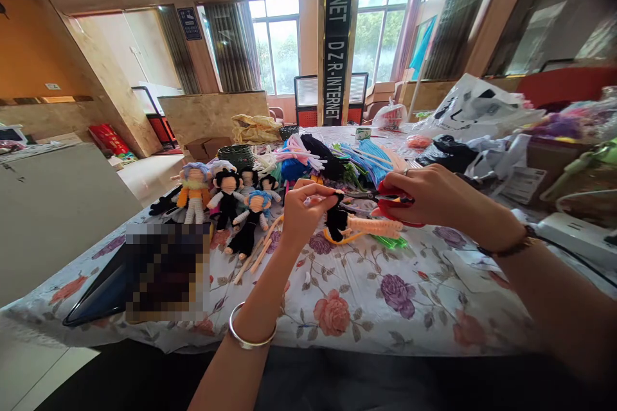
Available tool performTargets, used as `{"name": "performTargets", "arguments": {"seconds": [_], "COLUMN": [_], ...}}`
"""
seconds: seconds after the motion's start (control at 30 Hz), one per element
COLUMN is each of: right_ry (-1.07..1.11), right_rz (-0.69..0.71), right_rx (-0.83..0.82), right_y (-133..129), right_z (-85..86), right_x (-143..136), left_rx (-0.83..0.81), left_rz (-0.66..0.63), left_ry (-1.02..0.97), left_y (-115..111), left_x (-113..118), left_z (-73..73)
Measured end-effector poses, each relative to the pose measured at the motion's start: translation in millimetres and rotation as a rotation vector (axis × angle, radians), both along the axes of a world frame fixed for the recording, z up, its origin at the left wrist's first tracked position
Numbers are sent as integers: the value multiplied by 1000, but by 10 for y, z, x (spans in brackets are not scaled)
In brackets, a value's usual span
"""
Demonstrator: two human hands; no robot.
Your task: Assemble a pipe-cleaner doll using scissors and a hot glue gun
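Note:
My left hand pinches the black end of a small doll piece above the flowered tablecloth. Peach fuzzy stems stick out from that piece to the right. My right hand is closed round the red handles of a pair of scissors. The scissor blades point left, close to the black tip between my left fingers; whether they touch it cannot be made out. Several finished dolls stand and lie together to the left of my left hand.
Bundles of coloured fuzzy stems lie behind my hands. A dark tray-like object, partly pixelated, rests at the left. At the right are a white plastic bag, a cardboard box and a white power strip. Green strips lie below the peach stems.

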State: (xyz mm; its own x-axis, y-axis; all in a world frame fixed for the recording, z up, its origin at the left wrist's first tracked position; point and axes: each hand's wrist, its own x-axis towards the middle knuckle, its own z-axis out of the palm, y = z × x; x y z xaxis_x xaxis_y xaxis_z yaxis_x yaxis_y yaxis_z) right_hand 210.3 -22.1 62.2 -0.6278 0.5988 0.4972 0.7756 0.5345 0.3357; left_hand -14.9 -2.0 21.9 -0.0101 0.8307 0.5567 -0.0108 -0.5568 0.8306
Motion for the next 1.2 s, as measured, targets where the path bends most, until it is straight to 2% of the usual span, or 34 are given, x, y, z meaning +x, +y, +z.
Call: {"name": "performTargets", "arguments": {"seconds": [0.47, 0.73, 0.93, 1.2], "right_ry": [-16, -25, -12, -5], "right_rz": [-2, -15, 47, 12], "right_rx": [-109, -120, -127, -159], "right_y": [13, 8, 24, 22], "right_z": [-1, -8, -13, -19], "right_x": [-12, -15, 1, -2], "left_rx": [-13, 5, 0, -13], "left_rz": [-18, -28, -29, -20], "left_ry": [-5, 5, 10, 25], "left_y": [7, 21, 23, 9], "left_x": [1, -2, -2, 0], "left_z": [-19, -33, -41, -19]}}
